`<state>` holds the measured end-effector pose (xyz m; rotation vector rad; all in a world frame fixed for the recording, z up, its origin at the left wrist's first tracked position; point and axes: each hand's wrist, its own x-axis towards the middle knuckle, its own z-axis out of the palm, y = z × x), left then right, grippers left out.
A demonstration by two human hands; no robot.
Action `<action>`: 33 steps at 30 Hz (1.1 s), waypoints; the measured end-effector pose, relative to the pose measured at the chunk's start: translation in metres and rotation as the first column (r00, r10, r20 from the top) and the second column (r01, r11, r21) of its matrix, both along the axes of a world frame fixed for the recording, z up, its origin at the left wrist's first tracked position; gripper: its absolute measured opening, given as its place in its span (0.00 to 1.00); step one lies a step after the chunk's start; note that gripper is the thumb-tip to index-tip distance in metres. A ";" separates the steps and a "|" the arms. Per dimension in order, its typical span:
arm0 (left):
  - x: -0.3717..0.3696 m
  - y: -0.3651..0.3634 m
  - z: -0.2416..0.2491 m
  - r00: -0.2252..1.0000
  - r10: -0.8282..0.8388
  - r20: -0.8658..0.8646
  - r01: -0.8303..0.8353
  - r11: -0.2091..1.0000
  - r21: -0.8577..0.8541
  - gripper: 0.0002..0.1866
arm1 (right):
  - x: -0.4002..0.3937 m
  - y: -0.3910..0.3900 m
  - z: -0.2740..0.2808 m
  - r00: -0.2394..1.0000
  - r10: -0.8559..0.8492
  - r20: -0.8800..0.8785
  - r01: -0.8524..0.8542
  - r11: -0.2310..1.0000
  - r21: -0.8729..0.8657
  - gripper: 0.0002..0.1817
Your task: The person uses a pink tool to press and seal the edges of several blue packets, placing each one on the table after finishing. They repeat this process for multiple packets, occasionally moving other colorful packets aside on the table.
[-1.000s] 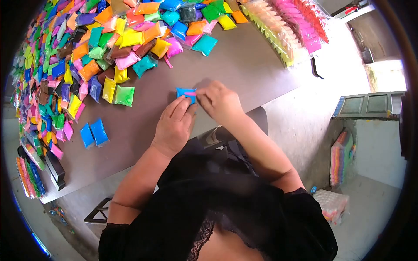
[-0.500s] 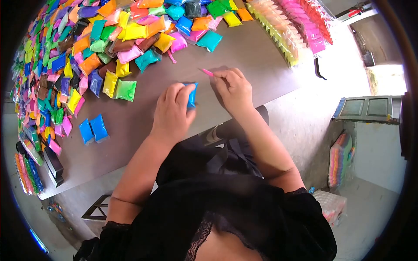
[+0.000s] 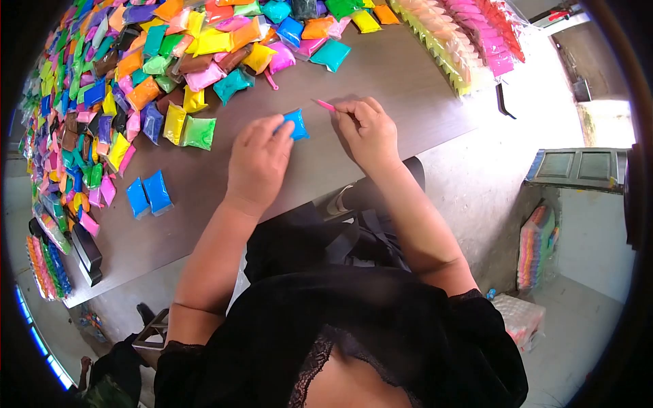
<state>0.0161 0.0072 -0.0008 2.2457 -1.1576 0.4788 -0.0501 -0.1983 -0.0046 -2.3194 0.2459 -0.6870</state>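
My right hand (image 3: 369, 133) pinches a thin pink pointed tool (image 3: 326, 105) above the table, its tip directed left. A small clear packet of bright blue material (image 3: 296, 125) lies between my two hands. The fingers of my left hand (image 3: 260, 158) are bent and slightly apart at the packet's left edge; whether they touch it is hard to tell. Farther left, two more blue packets (image 3: 158, 192) rest side by side. A yellow packet (image 3: 174, 124) and a green packet (image 3: 198, 133) lie beyond my left hand.
A large heap of colourful packets (image 3: 197, 61) covers the far and left parts of the brown table (image 3: 381, 68). Rows of peach and pink packets (image 3: 476, 34) hang over the far right edge. A black object (image 3: 86, 255) sits at the left corner. A dark-clothed person (image 3: 115, 374) appears lower left.
The blue packet between my hands has shifted away from me, and my left hand has loosened and drawn slightly left from it. My right hand keeps its pinch on the pink tool.
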 end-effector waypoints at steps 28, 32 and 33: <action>-0.007 0.000 -0.011 0.995 -0.080 -0.066 0.080 0.997 0.010 0.20 | 0.016 0.011 0.003 0.996 0.027 -0.081 -0.022 0.998 0.052 0.07; -0.006 0.000 -0.007 0.982 -0.118 -0.145 0.115 0.993 -0.027 0.19 | 0.016 0.008 0.001 0.999 0.038 -0.016 -0.035 0.990 0.136 0.05; -0.006 0.001 -0.006 0.982 -0.119 -0.149 0.116 0.993 -0.030 0.19 | 0.015 0.009 0.002 1.000 0.009 -0.011 -0.008 0.991 0.136 0.04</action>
